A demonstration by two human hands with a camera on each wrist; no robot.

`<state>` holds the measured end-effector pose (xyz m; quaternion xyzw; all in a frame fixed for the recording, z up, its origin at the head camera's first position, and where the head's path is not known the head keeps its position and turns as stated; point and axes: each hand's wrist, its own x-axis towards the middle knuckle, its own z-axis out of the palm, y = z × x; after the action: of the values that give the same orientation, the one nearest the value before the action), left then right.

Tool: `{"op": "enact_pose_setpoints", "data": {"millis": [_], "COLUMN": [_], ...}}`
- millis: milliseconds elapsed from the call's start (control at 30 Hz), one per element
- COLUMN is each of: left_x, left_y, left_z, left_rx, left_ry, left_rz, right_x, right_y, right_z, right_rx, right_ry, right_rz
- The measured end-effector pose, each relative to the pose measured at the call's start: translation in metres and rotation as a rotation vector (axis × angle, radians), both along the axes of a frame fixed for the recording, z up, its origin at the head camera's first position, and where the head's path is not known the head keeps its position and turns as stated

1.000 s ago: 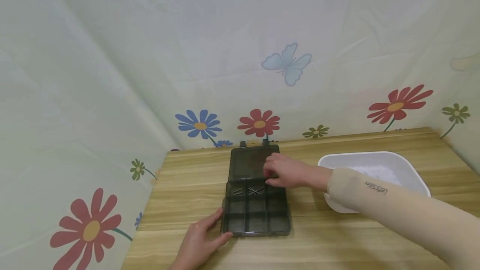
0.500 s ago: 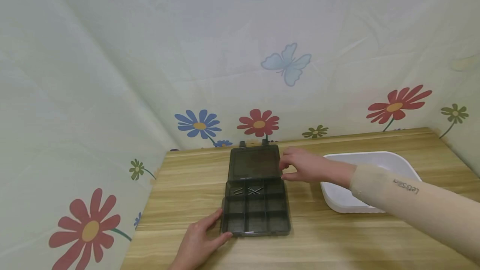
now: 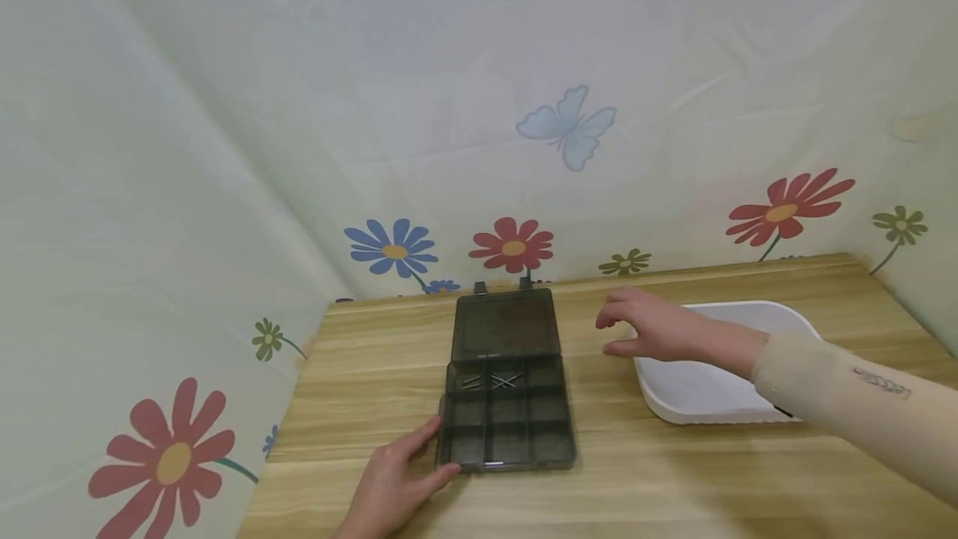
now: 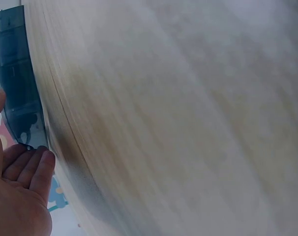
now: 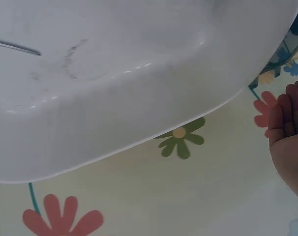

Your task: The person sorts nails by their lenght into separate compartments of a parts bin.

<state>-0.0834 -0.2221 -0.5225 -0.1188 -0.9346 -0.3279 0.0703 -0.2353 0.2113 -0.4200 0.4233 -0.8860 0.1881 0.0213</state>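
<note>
A dark, see-through compartment box point(image 3: 516, 466) lies on the table with its lid point(image 3: 505, 323) folded back. Short thin metal rods point(image 3: 506, 381) cross each other in the middle compartment of its back row, and more rods point(image 3: 471, 383) lie in the left one. My left hand point(image 3: 392, 477) touches the box's front left corner, fingertips along the left side and thumb at the front edge. Nothing shows in my right hand point(image 3: 651, 327), whose fingers are loosely bent above the left rim of a white tray point(image 3: 677, 418). Forearm and sleeve hide part of that tray.
In the right wrist view, a thin metal rod point(image 5: 16, 46) lies in the tray. The wooden table point(image 3: 374, 356) ends at a pale flowered backdrop point(image 3: 419, 106), close behind the box lid. Table surface separates box and tray.
My right hand has moved right, from over the box's back right compartment to the tray's left rim. The left hand has stayed at the box corner.
</note>
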Motion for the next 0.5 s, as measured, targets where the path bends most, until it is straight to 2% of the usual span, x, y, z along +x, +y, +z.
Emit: {"op": "enact_pose_setpoints", "data": {"millis": [500], "left_x": [0.0], "left_y": [0.001], "left_z": [0.001], "left_rx": [-0.022], "left_ry": [-0.007], "left_rz": [0.013], "right_x": [0.002], "right_y": [0.054], "right_z": [0.008], "right_rx": [0.009], "right_ry": [-0.078], "right_rz": [-0.15]}}
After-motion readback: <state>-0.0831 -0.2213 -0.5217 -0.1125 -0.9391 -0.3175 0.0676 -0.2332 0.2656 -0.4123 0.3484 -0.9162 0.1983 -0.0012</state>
